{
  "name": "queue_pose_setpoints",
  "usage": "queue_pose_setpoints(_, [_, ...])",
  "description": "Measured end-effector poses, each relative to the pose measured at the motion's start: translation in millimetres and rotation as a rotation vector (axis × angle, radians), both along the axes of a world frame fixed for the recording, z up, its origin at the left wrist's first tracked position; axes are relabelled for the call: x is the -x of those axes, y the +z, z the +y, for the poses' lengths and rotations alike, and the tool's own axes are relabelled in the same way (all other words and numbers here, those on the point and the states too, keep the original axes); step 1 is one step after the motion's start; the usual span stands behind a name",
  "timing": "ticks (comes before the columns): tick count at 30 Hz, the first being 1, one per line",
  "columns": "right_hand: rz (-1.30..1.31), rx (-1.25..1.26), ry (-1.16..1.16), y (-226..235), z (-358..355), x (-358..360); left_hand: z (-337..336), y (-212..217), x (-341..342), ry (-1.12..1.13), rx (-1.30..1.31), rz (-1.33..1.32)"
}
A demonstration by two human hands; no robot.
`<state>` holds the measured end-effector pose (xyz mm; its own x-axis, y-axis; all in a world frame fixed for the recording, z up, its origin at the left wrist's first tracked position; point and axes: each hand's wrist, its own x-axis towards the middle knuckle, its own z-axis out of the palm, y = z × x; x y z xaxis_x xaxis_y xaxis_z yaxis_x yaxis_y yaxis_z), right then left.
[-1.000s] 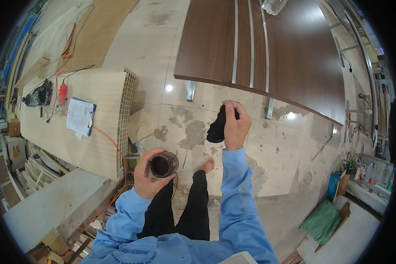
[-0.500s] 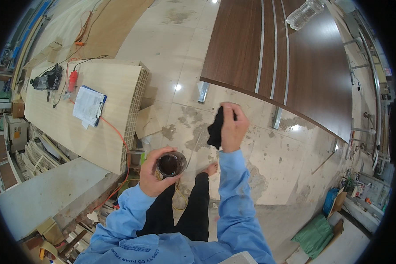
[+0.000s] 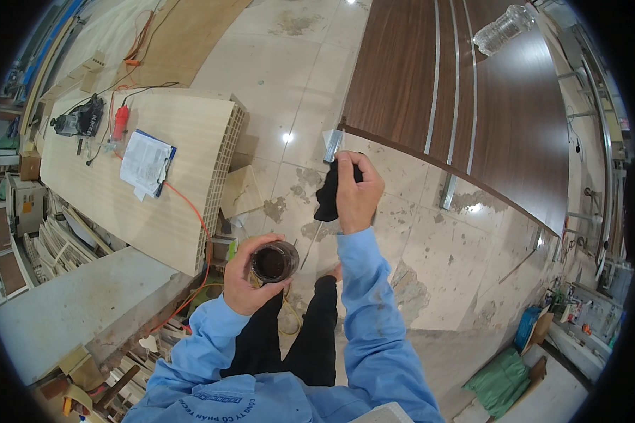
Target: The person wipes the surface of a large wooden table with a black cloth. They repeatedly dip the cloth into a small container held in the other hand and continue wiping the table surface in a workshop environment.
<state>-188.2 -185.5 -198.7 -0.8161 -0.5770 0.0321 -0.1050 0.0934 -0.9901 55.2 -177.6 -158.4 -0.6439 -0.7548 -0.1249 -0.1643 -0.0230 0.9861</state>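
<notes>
Clenched in the right hand (image 3: 358,192) is a dark rag (image 3: 329,194), bunched and hanging down from the fist, held out at arm's length above the stained tile floor (image 3: 416,233) and just short of the near edge of a dark brown panel (image 3: 473,113) with pale metal strips. Lower and closer to the body, the left hand (image 3: 250,278) wraps around a small open jar (image 3: 274,262) of dark liquid, held roughly upright with no lid on it that I can see. That open mouth looks like the main risk: a tilt of the wrist while attention goes to the rag could slop liquid onto the trousers or the floor. A loaded rag might also drip before it reaches the panel. An orange cable (image 3: 190,211) runs off the pale board (image 3: 155,204) at the left and trails down near the feet, so a step that way could snag it. A clear plastic bottle (image 3: 501,28) lies on the panel's far end, well apart from both hands.
</notes>
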Motion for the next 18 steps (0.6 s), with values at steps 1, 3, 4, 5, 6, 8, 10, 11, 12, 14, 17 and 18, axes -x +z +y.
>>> queue_pose_setpoints(1, [-0.044, -0.006, -0.071, 0.6, 0.0, -0.5, -1.1, -0.4, -1.1, -0.003, 0.004, -0.004])
queue_pose_setpoints(3, [-0.142, -0.038, -0.194, 1.1, 0.7, -1.7, -2.2, -1.9, -1.6, -0.003, 0.021, 0.018])
queue_pose_setpoints(4, [-0.153, 0.001, -0.185, 1.1, 1.5, -2.3, -2.0, -2.6, -1.5, -0.004, 0.03, 0.029])
queue_pose_setpoints(5, [-0.083, 0.027, -0.09, 0.8, 1.7, -2.9, -1.3, -2.9, -1.2, 0.006, 0.02, 0.03])
queue_pose_setpoints(6, [-0.029, 0.022, -0.075, 0.3, 2.0, -3.5, -0.5, -3.2, -0.5, 0.013, 0.009, 0.03])
queue_pose_setpoints(8, [-0.022, 0.025, 0.021, -0.9, 1.2, -4.3, 1.1, -2.8, 0.6, 0.017, -0.005, 0.024])
queue_pose_setpoints(10, [-0.02, -0.008, -0.055, -1.9, -0.1, -4.4, 1.2, -2.0, 0.8, 0.021, -0.01, 0.012])
queue_pose_setpoints(11, [-0.006, -0.005, -0.048, -2.2, -0.5, -4.0, 0.9, -1.7, 0.7, 0.02, 0.001, 0.017])
queue_pose_setpoints(12, [0.005, -0.001, -0.096, -2.4, -1.2, -3.6, 0.4, -2.0, 1.3, 0.021, 0.012, 0.025])
queue_pose_setpoints(14, [0.014, 0.009, -0.05, -2.7, -1.6, -2.3, 0.2, -2.5, 2.1, 0.017, 0.03, 0.023])
queue_pose_setpoints(17, [-0.009, -0.034, -0.015, -2.8, -2.2, -0.1, 1.0, -3.2, 4.0, 0.006, 0.03, 0.011])
queue_pose_setpoints(18, [-0.008, -0.023, 0.021, -2.8, -2.0, 0.6, 2.0, -2.6, 3.9, 0.013, 0.016, 0.018])
